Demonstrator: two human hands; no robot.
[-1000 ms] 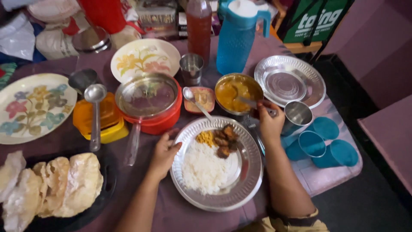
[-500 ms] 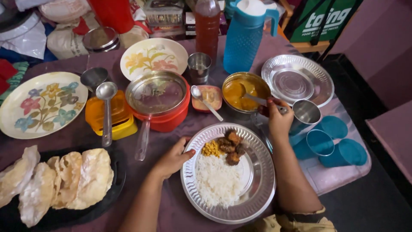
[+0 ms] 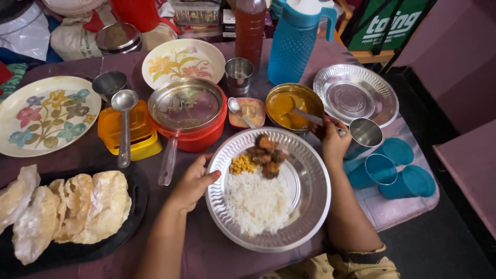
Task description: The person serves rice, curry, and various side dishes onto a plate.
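A steel plate (image 3: 310, 199) with white rice, yellow lentils and dark fried pieces sits in front of me, lifted slightly at its far edge. My left hand (image 3: 192, 183) grips its left rim. My right hand (image 3: 333, 139) holds the handle of a ladle (image 3: 305, 117) whose bowl rests in a steel bowl of orange curry (image 3: 289, 106) just beyond the plate.
A red casserole with steel lid (image 3: 187, 111), yellow box with a spoon (image 3: 125, 129), empty steel plate (image 3: 355, 95), steel tumblers (image 3: 365, 133), teal cups (image 3: 392, 168), blue jug (image 3: 294, 39), floral plates (image 3: 44, 114) and a black tray of papads (image 3: 72, 212) crowd the table.
The plate of rice has shifted toward the curry bowl, its far rim now overlapping the small dish. My right hand stays on the ladle.
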